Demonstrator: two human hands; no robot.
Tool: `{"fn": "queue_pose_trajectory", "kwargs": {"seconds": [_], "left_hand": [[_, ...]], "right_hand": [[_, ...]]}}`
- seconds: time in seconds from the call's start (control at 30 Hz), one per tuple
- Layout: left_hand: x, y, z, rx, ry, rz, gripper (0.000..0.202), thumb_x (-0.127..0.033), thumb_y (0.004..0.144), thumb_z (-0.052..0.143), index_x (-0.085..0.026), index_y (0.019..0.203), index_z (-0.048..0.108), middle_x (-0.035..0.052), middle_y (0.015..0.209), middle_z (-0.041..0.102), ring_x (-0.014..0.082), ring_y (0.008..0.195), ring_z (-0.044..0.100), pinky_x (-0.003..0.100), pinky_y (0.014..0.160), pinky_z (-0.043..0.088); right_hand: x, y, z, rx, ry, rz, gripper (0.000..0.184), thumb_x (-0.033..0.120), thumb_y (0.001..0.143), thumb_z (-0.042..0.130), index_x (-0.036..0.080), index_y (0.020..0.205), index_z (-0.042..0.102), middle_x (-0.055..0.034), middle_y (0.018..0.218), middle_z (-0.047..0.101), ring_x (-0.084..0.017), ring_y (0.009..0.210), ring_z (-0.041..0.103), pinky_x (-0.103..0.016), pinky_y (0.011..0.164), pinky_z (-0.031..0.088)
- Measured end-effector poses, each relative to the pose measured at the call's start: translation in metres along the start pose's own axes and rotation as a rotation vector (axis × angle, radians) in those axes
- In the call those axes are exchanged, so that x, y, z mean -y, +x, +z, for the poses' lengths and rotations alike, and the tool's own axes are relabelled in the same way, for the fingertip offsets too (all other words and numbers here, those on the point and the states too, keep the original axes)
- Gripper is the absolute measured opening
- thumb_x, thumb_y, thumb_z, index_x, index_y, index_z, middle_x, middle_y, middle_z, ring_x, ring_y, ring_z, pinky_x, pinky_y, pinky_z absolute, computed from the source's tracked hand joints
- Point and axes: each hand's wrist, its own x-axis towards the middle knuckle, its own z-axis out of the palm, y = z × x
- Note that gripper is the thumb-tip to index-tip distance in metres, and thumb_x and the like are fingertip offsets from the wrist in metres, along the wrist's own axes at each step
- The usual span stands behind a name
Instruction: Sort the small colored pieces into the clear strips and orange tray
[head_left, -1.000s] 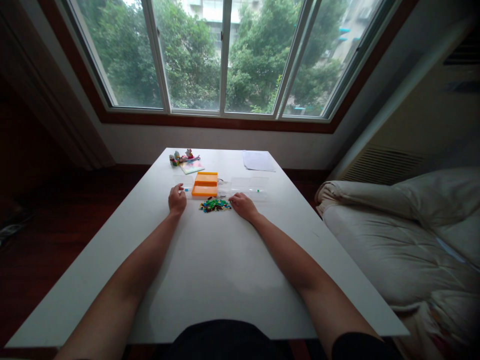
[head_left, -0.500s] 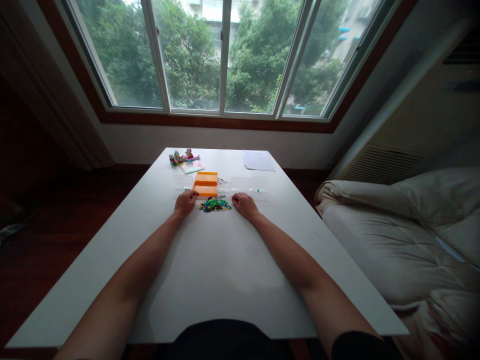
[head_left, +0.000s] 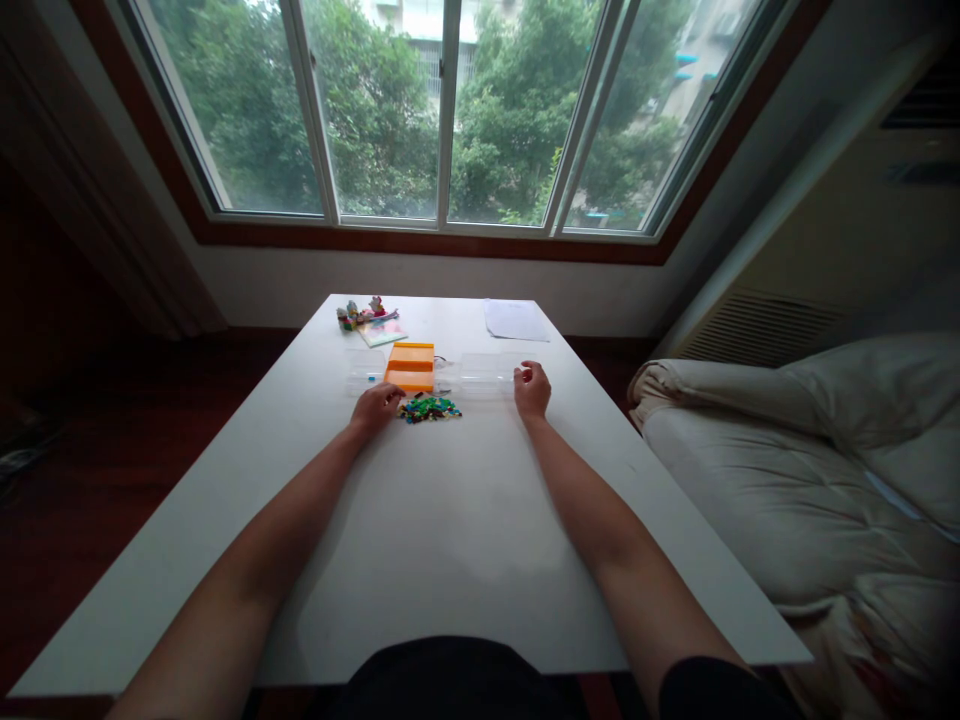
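A small pile of tiny coloured pieces (head_left: 429,408) lies on the white table (head_left: 420,520), just in front of an orange tray (head_left: 410,367). My left hand (head_left: 377,405) rests at the pile's left edge with its fingers curled down onto the pieces. My right hand (head_left: 532,388) is at the right end of a clear plastic tray (head_left: 487,370), fingers curled in a loose pinch. What either hand holds is too small to see. A second clear tray (head_left: 365,372) sits left of the orange one.
A sheet of paper (head_left: 516,320) lies at the table's far right. Small toy figures (head_left: 360,313) and a colourful booklet (head_left: 384,333) are at the far left. A bed with a pale quilt (head_left: 810,450) stands close to the table's right edge. Windows are beyond.
My left hand moved from the left clear tray to the pile's left edge. My right hand left the pile and went right to the end of the right clear tray.
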Motion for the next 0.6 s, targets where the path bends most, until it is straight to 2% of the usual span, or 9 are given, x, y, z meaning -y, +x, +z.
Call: {"fn": "queue_pose_trajectory", "kwargs": {"seconds": [0.17,0.3,0.37,0.47,0.6], "left_hand": [[-0.001,-0.001,-0.001,0.004,0.003,-0.003,0.024,-0.024,0.089,0.053,-0.024,0.097,0.076,0.0049,0.098,0.074,0.0187,0.081,0.065,0.03,0.077,0.052],[-0.002,-0.001,0.0,0.008,0.012,0.007,0.024,-0.023,0.09,0.054,-0.024,0.097,0.076,0.0047,0.099,0.073,0.0189,0.083,0.065,0.03,0.078,0.052],[-0.004,-0.001,0.0,0.01,0.02,0.028,0.024,-0.023,0.09,0.053,-0.024,0.098,0.076,0.0051,0.099,0.073,0.0196,0.085,0.065,0.031,0.08,0.052],[-0.008,-0.002,0.002,0.02,0.043,0.072,0.024,-0.021,0.09,0.054,-0.024,0.098,0.076,0.0055,0.101,0.072,0.021,0.091,0.065,0.033,0.085,0.051],[-0.016,-0.004,0.004,0.046,0.071,0.105,0.022,-0.021,0.09,0.056,-0.026,0.098,0.076,0.0054,0.1,0.07,0.0223,0.098,0.063,0.035,0.089,0.051]], "right_hand": [[-0.002,0.0,-0.001,-0.031,0.016,0.016,0.033,0.031,0.099,0.037,0.014,0.114,0.061,-0.0148,0.106,0.069,-0.022,0.092,0.058,-0.033,0.086,0.045],[0.007,-0.009,0.006,0.02,0.046,-0.041,0.03,0.03,0.098,0.039,0.017,0.107,0.065,-0.0109,0.105,0.07,-0.021,0.091,0.06,-0.032,0.087,0.046],[0.016,-0.016,0.011,0.096,0.057,-0.107,0.027,0.03,0.097,0.043,0.019,0.102,0.067,-0.008,0.098,0.071,-0.021,0.087,0.061,-0.031,0.085,0.047],[0.031,-0.03,0.016,0.3,0.057,-0.283,0.024,0.028,0.096,0.048,0.02,0.1,0.07,-0.0059,0.092,0.071,-0.02,0.081,0.061,-0.031,0.082,0.047],[0.045,-0.045,0.02,0.532,0.053,-0.494,0.02,0.02,0.095,0.054,0.022,0.101,0.073,-0.0043,0.092,0.071,-0.018,0.084,0.061,-0.03,0.084,0.047]]}}
